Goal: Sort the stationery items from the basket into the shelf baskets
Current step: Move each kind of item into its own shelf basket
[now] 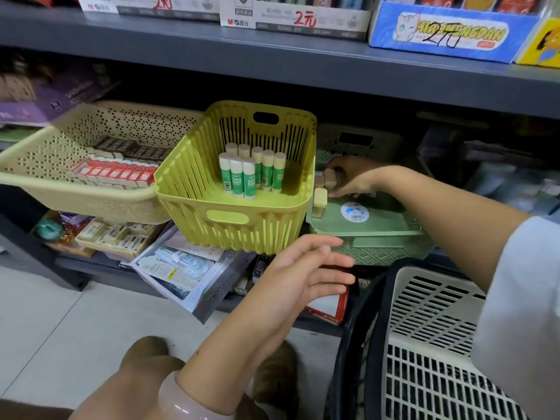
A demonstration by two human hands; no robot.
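A yellow-green shelf basket (212, 204) holds several upright green-and-white glue sticks (251, 174). To its right sits a pale green basket (378, 247) with a flat green lid. My right hand (351, 177) reaches over that lid and grips small beige-capped items (328, 178); another beige-capped item (319, 203) stands just below my fingers at the lid's left edge. My left hand (303, 274) hovers with fingers straight and holds nothing, just under the front corner of the yellow-green basket. The white slotted carry basket (430, 344) with a black handle is at the lower right.
A beige perforated basket (75, 189) with red and dark boxes sits on the left. Below are boxes of erasers (115, 234) and a tilted grey box of packaged items (188, 274). The grey shelf above (272, 59) carries display boxes. Pale floor tiles lie lower left.
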